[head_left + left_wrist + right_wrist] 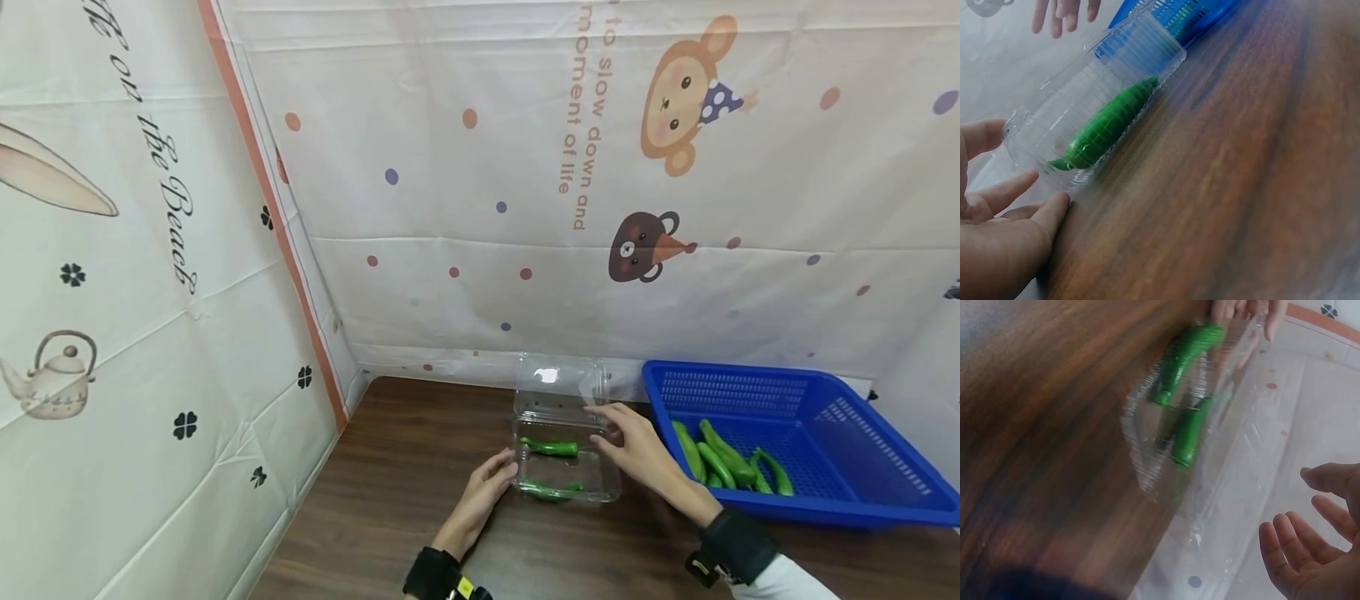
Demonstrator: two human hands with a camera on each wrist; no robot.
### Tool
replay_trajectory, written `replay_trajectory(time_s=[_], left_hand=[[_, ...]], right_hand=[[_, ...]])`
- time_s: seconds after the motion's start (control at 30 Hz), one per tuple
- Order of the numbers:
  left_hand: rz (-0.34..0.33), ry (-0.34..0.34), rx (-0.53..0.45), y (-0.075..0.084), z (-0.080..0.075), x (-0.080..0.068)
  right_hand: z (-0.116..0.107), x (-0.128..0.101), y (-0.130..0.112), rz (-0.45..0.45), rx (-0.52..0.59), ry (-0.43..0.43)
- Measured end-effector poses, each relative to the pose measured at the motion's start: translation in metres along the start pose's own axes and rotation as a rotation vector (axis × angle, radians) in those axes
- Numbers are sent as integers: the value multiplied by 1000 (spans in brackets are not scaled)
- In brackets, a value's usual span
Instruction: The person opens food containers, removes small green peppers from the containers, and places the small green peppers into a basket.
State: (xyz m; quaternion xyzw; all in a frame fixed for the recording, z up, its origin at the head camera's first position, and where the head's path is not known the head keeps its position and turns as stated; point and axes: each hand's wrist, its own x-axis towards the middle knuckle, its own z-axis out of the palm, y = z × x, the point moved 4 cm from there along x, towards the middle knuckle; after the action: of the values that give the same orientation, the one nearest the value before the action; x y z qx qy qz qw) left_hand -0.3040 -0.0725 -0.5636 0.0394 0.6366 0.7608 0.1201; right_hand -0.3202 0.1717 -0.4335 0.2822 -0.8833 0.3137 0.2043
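Head view shows, from left to right, the left hand [483, 492] with straight, relaxed fingers resting against the near-left corner of the clear box [592, 487], the box itself in the middle of the table, and the right hand [637, 446] open, fingers spread, at the box's right side by the raised lid [558, 383]. Two peppers [550, 447] lie inside, one nearer, one farther. Right of the hands stands a blue basket [840, 500] with more peppers [723, 462] in its left end.

The step in hand looks like closing the lid. To do it well, the left hand should probably steady the thin tray from sliding, while the right brings the lid over evenly and presses the rim, not the middle, so that the light plastic does not buckle; the peppers should lie flat below the rim.

The table [390, 500] is dark wood-grain. A cloth [450, 167] printed with dots, a monkey and a bear hangs behind, and another with a teapot on the left.
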Motion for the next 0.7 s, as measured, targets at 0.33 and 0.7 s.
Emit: replay_trajectory(time_s=[0.33,0.7], left_hand=[[-5,10,-3,-1,-3,1],[-11,-3,-4,-1,0,1]], right_hand=[[19,2,2,13,-164,-37],[51,-2,1,16,-226,-207]])
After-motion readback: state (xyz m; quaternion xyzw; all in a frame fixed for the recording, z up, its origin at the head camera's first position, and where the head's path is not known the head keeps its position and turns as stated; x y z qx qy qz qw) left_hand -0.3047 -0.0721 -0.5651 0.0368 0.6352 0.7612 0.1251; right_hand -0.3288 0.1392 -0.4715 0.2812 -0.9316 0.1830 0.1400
